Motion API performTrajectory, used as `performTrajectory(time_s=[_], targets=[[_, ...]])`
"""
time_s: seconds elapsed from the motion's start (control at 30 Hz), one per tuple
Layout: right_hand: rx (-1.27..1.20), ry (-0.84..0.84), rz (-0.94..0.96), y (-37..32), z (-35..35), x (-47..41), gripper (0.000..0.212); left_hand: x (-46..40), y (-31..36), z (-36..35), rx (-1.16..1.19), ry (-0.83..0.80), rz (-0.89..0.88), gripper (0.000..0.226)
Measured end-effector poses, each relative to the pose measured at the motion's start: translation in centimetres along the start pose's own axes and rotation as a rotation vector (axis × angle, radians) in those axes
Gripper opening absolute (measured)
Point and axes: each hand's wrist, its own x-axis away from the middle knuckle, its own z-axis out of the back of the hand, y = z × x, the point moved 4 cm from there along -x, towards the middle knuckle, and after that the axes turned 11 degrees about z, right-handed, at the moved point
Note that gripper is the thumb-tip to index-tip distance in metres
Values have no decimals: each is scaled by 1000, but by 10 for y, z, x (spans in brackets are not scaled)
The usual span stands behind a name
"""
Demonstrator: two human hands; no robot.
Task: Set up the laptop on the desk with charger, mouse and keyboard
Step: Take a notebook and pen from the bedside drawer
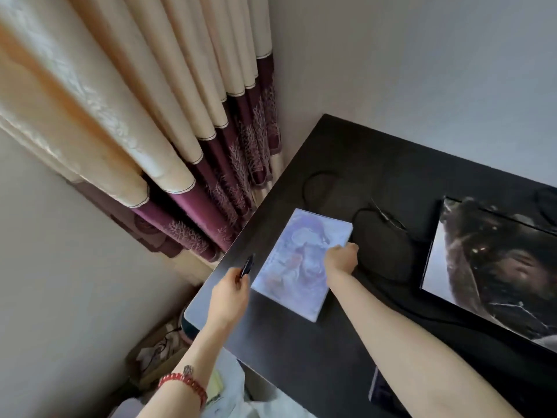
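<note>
Here the laptop (494, 267), cut off at the right edge, lies on the dark desk (301, 351). The left hand (230, 292) pinches a small dark object (247, 264), too blurred to identify. The right hand (342, 258) grips the pale book's (297, 260) edge; black cables (379, 218) blend into the desktop.

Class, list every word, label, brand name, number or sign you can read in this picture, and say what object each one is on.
None can be read.
Pale purple illustrated book under the right hand: artwork only, any lettering blurred.
Large picture panel on the desk: image only, no text legible.
Dark pen in the left hand: too small to show markings.
</note>
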Motion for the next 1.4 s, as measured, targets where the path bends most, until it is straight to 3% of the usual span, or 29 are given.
performTrajectory(time_s=[0.2,0.33,0.63,0.77,0.87,1.0,1.17,1.3,1.4], targets=[[294,-171,111,5,-3,4,19,-23,17,-6,-26,-17,-31,28],[341,-252,106,30,5,34,16,-26,13,-12,-77,-46,-27,27],[512,-391,199,40,-1,56,16,-29,2,-35,-168,-185,-130,14],[623,-395,241,36,-3,59,19,-26,4,-40,-107,-197,-117,5],[404,-354,250,33,3,64,22,-21,4,-44,-38,-251,-137,9],[-30,-490,164,24,2,72,21,-12,9,-46,50,-358,-236,13],[-82,-474,108,20,6,67,9,-5,18,-53,53,-396,-303,2],[-72,-344,101,21,23,50,12,-15,5,-55,-417,-92,-351,50],[140,-253,91,33,34,40,20,-21,-17,-61,-659,-201,-323,88]])
